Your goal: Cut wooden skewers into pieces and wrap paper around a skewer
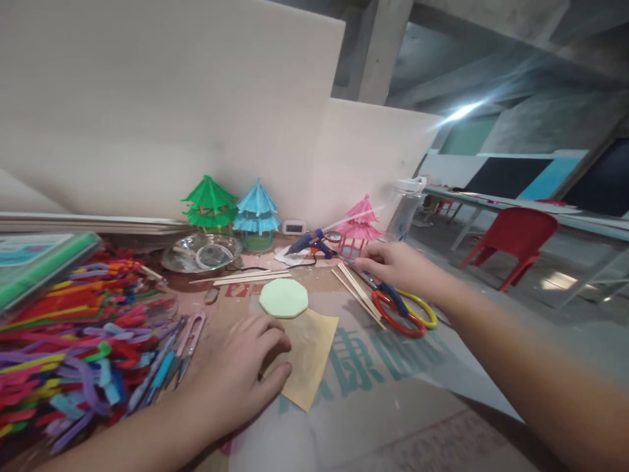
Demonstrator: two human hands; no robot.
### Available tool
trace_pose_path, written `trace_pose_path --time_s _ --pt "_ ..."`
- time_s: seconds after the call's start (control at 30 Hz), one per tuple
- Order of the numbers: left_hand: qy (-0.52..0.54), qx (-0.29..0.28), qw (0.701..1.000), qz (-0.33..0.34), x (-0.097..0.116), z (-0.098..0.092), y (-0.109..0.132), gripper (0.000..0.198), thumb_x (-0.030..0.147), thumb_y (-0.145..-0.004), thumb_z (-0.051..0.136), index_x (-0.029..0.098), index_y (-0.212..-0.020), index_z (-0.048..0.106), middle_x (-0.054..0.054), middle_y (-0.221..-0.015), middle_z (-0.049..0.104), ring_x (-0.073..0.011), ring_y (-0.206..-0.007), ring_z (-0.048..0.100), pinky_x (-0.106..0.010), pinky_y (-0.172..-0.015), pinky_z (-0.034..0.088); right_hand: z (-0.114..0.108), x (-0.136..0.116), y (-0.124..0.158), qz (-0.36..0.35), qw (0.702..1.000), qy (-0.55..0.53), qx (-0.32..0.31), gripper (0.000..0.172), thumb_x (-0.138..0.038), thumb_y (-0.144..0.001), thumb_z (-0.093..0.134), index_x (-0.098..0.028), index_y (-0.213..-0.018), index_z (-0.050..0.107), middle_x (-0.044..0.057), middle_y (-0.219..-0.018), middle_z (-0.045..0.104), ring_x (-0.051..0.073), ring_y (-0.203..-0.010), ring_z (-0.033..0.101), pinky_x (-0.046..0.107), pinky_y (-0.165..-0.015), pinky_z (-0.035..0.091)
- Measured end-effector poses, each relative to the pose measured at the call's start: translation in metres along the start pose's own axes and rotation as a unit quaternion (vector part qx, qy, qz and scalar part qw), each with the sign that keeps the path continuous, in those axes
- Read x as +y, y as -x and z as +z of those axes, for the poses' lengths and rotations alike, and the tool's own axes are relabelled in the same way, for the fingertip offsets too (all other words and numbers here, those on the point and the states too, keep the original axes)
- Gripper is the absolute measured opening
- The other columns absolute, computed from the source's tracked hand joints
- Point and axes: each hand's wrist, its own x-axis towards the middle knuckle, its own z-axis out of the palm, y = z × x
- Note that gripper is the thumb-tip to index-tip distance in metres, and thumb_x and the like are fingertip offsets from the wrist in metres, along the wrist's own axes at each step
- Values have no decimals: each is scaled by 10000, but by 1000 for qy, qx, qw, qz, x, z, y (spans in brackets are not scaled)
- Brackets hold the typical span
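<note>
the tabletop (354, 426) ends just beyond the scissors (396, 300); left hand (255, 364) loosely open over tan sheet (314, 360), right hand's (393, 263) grip unclear

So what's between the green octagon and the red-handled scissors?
In the head view: thin wooden sticks near the red-handled scissors, plus a corner of the tan sheet by the green octagon.

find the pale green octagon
The pale green octagon lies just left of centre in the head view, beyond the left hand, by the tan sheet.
</note>
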Motion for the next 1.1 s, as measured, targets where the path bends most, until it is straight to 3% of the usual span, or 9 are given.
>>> trace_pose_path --time_s 0.17,0.3,0.4,0.57,0.7,0.83,1.1 --pt "9 -4 1000 -10 0 1 2 85 208 -818 532 200 -886 583 -59 -1011 590 -249 -1000 539 -430 -870 450 12 -28 -8 -22 996 67 -50 252 -357 -893 479 -187 -840 658 36 -719 665 159 -634 569 250 -533 286" --pt "22 -4 1000 -8 1 1 2 83 195 -814 539 195 -884 583 -62 -1008 588 -247 -1005 532 -435 -881 447 15 -42 -21 -5 982 164 -90 264 -348 -904 475 -200 -991 675 105 -953 719 239 -866 651 274 -643 386" --pt "28 4 1000 -1 0 2 3 83 191 -822 531 198 -885 584 -60 -1010 591 -239 -1001 538 -428 -881 451 22 -35 -27 47 964 230 -122 359 -355 -899 477 -117 -1109 648 199 -1069 688 306 -1001 642 324 -747 440" --pt "22 20 1000 4 -1 3 2 105 206 -815 530 213 -893 601 -53 -1009 601 -238 -982 558 -414 -860 469 46 -4 -33 101 955 236 -152 440 -362 -938 398 -37 -1074 661 274 -1085 666 336 -1024 645 373 -806 470" --pt "15 15 1000 1 -1 3 1 116 222 -822 523 214 -902 606 -53 -1009 604 -242 -982 564 -415 -861 471 55 7 -37 106 954 229 -164 424 -323 -925 403 -51 -1159 627 266 -1142 648 337 -1049 636 393 -825 474" --pt "11 13 1000 5 -2 2 0 131 225 -828 509 214 -909 611 -55 -1012 606 -242 -975 566 -410 -852 474 49 5 -38 91 956 211 -183 379 -349 -895 453 -122 -1088 687 207 -1102 685 315 -1046 638 373 -844 471" --pt "10 24 1000 11 -3 4 0 134 229 -826 507 221 -905 615 -53 -1002 613 -232 -954 563 -375 -831 473 47 6 -38 63 962 165 -208 355 -332 -912 442 -106 -992 704 184 -1070 696 278 -982 648 316 -812 460"
